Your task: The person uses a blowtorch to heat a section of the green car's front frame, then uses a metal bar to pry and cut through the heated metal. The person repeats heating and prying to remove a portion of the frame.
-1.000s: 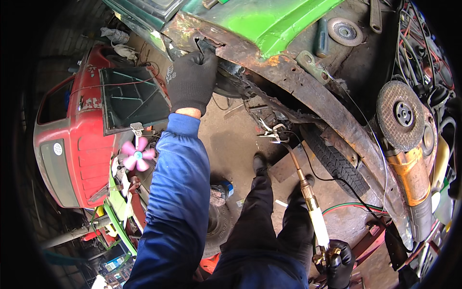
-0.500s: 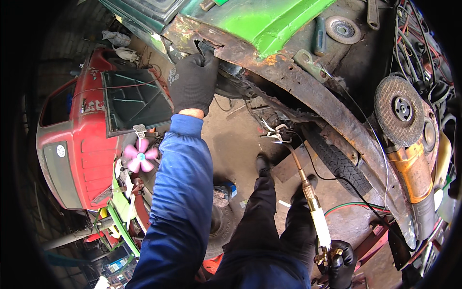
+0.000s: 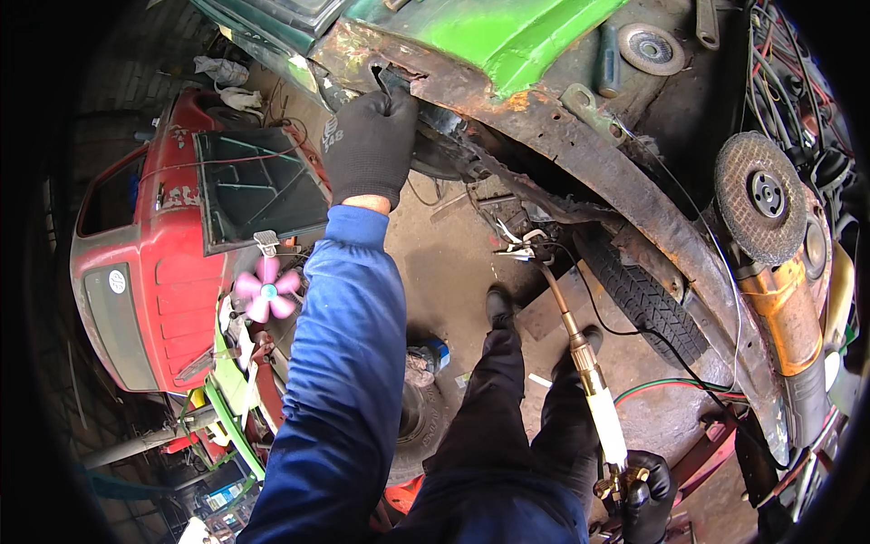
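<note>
My left hand point(image 3: 370, 145), in a black knit glove, is closed with fingers and thumb on a small bent flap of dark sheet metal point(image 3: 391, 80) at the rusty fender edge point(image 3: 580, 150). Its fingertips are partly hidden. At the lower right, my right hand point(image 3: 649, 499), in a black glove, grips the valve end of a gas torch point(image 3: 605, 422). The torch has a white handle, brass fittings and a long copper-coloured tube pointing up and away from me. Its tip ends near a silver clamp point(image 3: 521, 247) under the fender; no flame shows.
On the rusty panel at right lie an angle grinder point(image 3: 779, 308), a flap disc point(image 3: 651, 49) and a wrench point(image 3: 707, 23). A tyre point(image 3: 643, 299) stands below the fender. Black cable and red-green hoses point(image 3: 680, 383) run right. A red vehicle body point(image 3: 172, 272) and pink fan point(image 3: 268, 290) are left.
The whole view has shifted slightly. Both hands keep their holds, and I see no clear movement of the metal flap or the torch against their surroundings.
</note>
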`<action>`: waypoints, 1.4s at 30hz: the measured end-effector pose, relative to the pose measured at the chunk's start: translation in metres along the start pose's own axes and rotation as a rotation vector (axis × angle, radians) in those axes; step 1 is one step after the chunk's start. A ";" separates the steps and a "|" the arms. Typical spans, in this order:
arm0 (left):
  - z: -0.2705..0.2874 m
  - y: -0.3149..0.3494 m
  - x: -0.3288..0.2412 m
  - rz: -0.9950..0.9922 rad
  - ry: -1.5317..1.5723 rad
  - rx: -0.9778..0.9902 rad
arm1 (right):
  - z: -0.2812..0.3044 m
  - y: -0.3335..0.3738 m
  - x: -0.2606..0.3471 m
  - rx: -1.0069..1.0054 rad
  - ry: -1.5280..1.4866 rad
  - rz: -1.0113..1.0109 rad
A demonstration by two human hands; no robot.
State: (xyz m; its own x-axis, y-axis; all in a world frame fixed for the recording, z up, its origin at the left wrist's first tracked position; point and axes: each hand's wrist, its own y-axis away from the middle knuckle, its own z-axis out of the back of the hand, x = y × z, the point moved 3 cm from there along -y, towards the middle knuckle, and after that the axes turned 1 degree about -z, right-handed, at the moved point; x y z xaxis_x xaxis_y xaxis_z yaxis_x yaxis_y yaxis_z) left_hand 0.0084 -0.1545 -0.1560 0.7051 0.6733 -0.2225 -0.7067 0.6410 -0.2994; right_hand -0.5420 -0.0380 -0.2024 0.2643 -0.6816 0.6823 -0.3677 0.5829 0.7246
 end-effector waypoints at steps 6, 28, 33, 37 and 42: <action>0.000 -0.001 0.001 -0.022 -0.019 0.002 | -0.011 -0.005 0.009 0.009 -0.008 0.086; -0.005 -0.003 0.009 -0.056 -0.024 -0.036 | -0.087 -0.050 0.061 -0.003 0.029 0.282; -0.006 -0.003 0.008 -0.038 -0.006 -0.029 | -0.101 -0.063 0.072 -0.024 0.039 0.343; -0.004 -0.003 0.006 -0.037 -0.028 -0.031 | -0.111 -0.073 0.077 -0.029 0.045 0.386; -0.003 -0.002 0.005 -0.049 -0.024 -0.035 | -0.113 -0.084 0.075 0.061 -0.071 0.339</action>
State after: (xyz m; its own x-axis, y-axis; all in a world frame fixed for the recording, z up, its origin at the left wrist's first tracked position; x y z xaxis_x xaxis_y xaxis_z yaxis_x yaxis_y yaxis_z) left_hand 0.0139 -0.1536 -0.1587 0.7368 0.6504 -0.1848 -0.6686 0.6603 -0.3419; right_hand -0.3902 -0.0880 -0.2007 0.0569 -0.4843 0.8731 -0.4767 0.7552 0.4499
